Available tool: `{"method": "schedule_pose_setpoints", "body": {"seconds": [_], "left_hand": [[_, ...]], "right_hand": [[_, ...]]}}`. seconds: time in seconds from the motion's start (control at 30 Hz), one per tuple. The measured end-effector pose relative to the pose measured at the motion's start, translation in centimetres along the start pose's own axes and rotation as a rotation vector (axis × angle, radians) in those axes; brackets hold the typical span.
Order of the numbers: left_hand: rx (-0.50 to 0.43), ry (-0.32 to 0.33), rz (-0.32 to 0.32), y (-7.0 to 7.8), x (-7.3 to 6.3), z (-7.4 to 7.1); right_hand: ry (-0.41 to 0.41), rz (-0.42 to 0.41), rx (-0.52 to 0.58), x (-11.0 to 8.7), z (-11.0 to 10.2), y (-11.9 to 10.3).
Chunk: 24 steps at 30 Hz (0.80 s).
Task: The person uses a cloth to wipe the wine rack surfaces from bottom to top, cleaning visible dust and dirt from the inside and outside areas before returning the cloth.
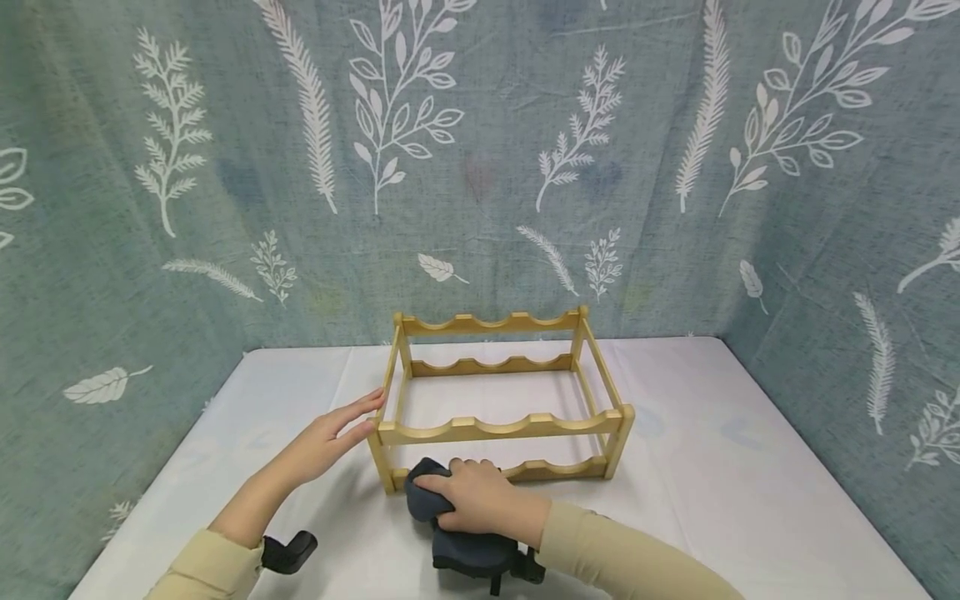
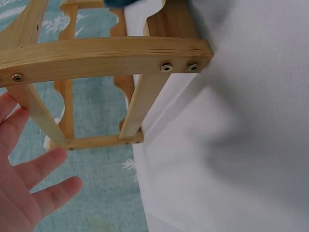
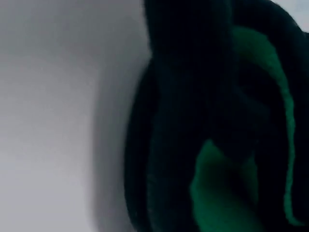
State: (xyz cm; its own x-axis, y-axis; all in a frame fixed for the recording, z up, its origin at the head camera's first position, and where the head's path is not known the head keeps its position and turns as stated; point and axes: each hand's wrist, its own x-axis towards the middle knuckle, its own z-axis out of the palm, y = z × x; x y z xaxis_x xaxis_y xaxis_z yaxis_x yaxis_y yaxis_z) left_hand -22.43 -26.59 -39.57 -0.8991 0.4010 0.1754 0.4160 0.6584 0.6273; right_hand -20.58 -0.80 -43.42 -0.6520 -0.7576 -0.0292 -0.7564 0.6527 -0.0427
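Note:
A wooden wine rack (image 1: 501, 427) with scalloped rails stands upright on the white-covered table. My right hand (image 1: 487, 504) grips a dark navy padded fabric item (image 1: 427, 500) in front of the rack's lower front rail. Green lining (image 3: 219, 193) shows inside the item in the right wrist view; its exact kind is hard to tell, and my fingers hide part of it. Another navy section (image 1: 474, 550) lies below that hand. Beside the rack's front left corner, my left hand (image 1: 326, 442) has its fingers extended. Whether its fingertips touch the wood is unclear.
The white tabletop (image 1: 697, 475) extends to both sides of the rack. A patterned blue-green curtain (image 1: 480, 167) encloses the back and sides. Black wrist camera mounts (image 1: 288, 552) are worn on both forearms.

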Motion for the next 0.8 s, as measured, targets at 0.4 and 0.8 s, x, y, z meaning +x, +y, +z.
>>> {"method": "schedule_pose_setpoints", "body": {"seconds": [0.4,0.8], "left_hand": [[0.015,0.039,0.037,-0.1,0.6,0.5],[0.005,0.064,0.035,-0.1,0.2,0.4]], "right_hand": [[-0.028,0.115,-0.05,-0.1,1.1,-0.3],[-0.041,0.135,-0.123,-4.7,1.1,3.0]]}}
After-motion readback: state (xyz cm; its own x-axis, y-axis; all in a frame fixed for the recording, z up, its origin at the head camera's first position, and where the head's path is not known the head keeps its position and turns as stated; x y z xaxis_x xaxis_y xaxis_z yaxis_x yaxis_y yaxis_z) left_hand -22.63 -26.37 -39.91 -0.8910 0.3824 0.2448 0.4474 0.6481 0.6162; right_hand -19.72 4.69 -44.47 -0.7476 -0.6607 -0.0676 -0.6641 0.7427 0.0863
